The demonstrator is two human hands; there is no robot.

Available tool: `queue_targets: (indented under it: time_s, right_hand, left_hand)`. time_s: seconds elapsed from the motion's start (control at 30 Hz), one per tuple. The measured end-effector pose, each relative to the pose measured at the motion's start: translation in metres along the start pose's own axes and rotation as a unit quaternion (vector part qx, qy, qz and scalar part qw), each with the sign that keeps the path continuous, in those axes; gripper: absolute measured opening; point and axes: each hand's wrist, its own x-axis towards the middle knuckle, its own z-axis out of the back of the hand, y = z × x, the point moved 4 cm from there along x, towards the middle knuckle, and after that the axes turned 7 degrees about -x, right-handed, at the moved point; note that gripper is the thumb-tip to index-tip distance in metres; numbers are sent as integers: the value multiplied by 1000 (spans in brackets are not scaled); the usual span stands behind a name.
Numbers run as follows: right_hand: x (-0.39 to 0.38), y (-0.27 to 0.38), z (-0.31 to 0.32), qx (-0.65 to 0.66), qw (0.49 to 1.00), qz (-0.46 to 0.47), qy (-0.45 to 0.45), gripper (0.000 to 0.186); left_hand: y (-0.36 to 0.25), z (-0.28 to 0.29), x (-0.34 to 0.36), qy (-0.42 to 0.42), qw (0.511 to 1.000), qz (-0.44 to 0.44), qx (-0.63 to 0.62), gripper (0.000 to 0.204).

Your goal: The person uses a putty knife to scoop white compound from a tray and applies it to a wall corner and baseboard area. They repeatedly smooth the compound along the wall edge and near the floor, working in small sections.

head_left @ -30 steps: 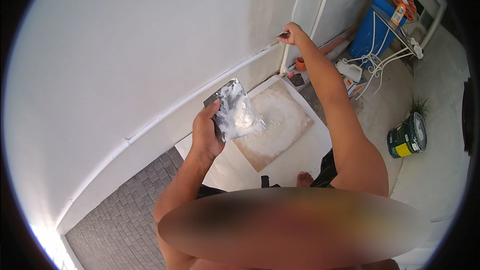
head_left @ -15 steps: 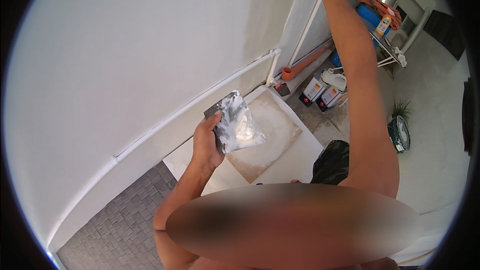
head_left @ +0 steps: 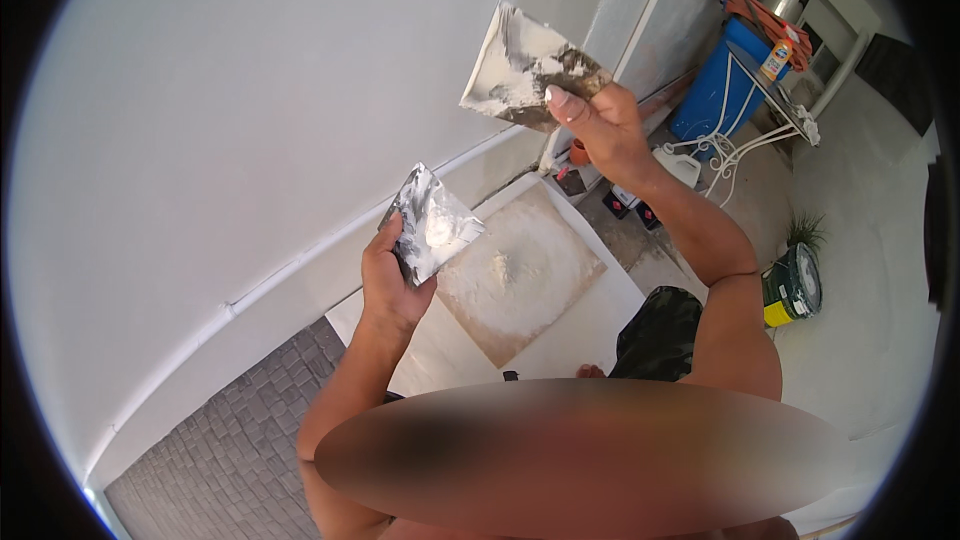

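Observation:
My left hand [head_left: 393, 280] is closed around a flat metal putty plate [head_left: 418, 190], held tilted at chest height. White putty [head_left: 438, 230] lies in a lump on its face, with smears around it. Up and to the right, my right hand [head_left: 608, 135] grips a wide putty scraper [head_left: 525, 65], thumb on its near face. Putty coats much of that blade, thickest toward the far edge. The blade is seen in front of the grey-white wall [head_left: 250, 120]; whether it touches the wall I cannot tell.
A white pipe [head_left: 300, 265] runs low along the wall. Below lie a putty-marked square board [head_left: 570, 290] and a white sheet [head_left: 590, 335]. At right stand a blue barrel [head_left: 705, 95], a scroll-legged table [head_left: 735, 160] with an orange spray bottle [head_left: 778, 58], and a green bucket [head_left: 793, 285].
My right hand has come down from the top edge, bringing the scraper into full view. My left hand with the putty plate has shifted slightly left and up.

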Motion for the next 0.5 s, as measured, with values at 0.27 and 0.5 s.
queue_targets:
  time_s: [0.27,0.5]
  right_hand:
    - [-96,-89,-59,-63,954,-274,105,28]
    - [-122,-107,-68,500,735,-457,-28,27]
  left_hand:
    - [7,-9,-1,66,996,-29,-50,41]
    - [29,-28,-18,246,907,-324,103,40]
